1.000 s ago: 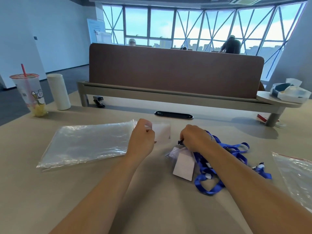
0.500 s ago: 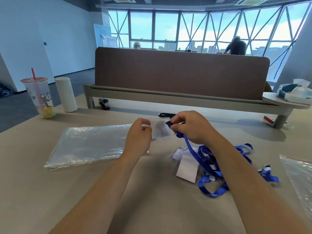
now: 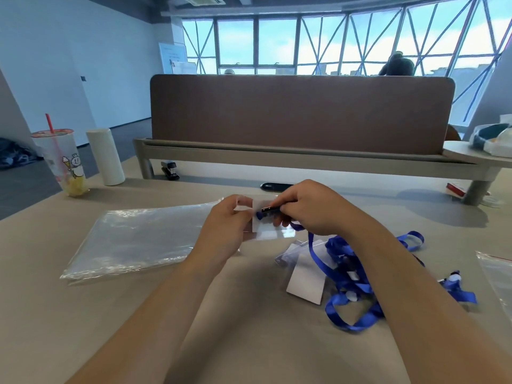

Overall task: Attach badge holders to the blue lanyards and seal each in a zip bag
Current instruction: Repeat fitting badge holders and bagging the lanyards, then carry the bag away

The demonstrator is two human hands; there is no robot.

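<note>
Nearest the person, on the tan table [image 3: 83, 328], lay a tangle of blue lanyards [image 3: 352, 289] with spare badge holders [image 3: 304, 284] half under it. From that heap one lanyard [image 3: 318, 259] ran up to the hands, which met over the table. The left hand [image 3: 224, 225] pinched the left edge of a clear badge holder [image 3: 273, 231] between thumb and fingers. The right hand [image 3: 313, 209] pinched the black clip [image 3: 270, 209] at the strap's end, set against the holder's upper edge. Whether the clip had passed the slot could not be told (the slot itself was too small to make out).

To do this well, I judged, the left hand should hold the holder flat and taut near the slot. The right should feed the clip squarely through and let it snap closed before any tug. The trailing strap ran through the heap and might drag its neighbours along, so some slack should be freed first.

Just left of the hands lay a stack of zip bags [image 3: 138, 239], within easy reach. Another zip bag [image 3: 496, 273] showed at the right edge. Farther off stood a drink cup [image 3: 62, 162] with a red straw, a white roll [image 3: 105, 156] and a black stapler [image 3: 170, 170], none in the way. Beyond rose a brown divider [image 3: 299, 115], with windows [image 3: 277, 42] behind.
</note>
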